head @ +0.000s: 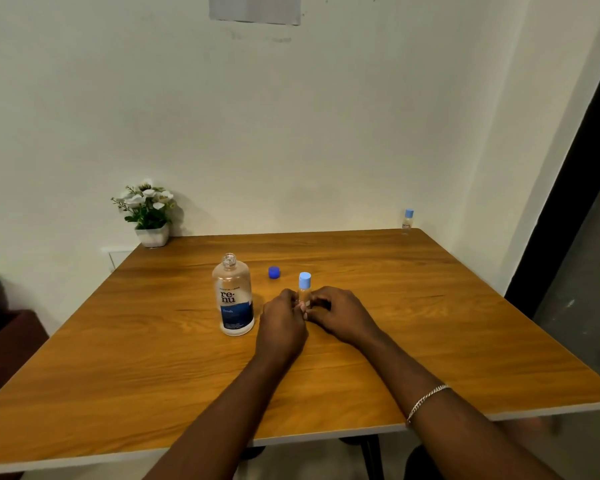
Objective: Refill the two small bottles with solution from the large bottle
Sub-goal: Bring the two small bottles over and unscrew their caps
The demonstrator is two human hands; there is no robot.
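The large clear bottle [234, 297] with a blue label stands uncapped on the wooden table [153, 358], left of centre. Its dark blue cap [274, 272] lies just behind and to its right. A small bottle with a light blue cap [304, 289] stands upright at the table's middle. My left hand [283, 322] and my right hand [338, 315] both hold its lower body, fingers closed on either side. A second small bottle [407, 221], also capped light blue, stands at the far right corner.
A white pot of artificial white flowers [148, 211] sits at the table's far left corner against the wall. A dark door frame [575, 216] runs along the right. A dark brown piece of furniture [4, 351] stands low at the left.
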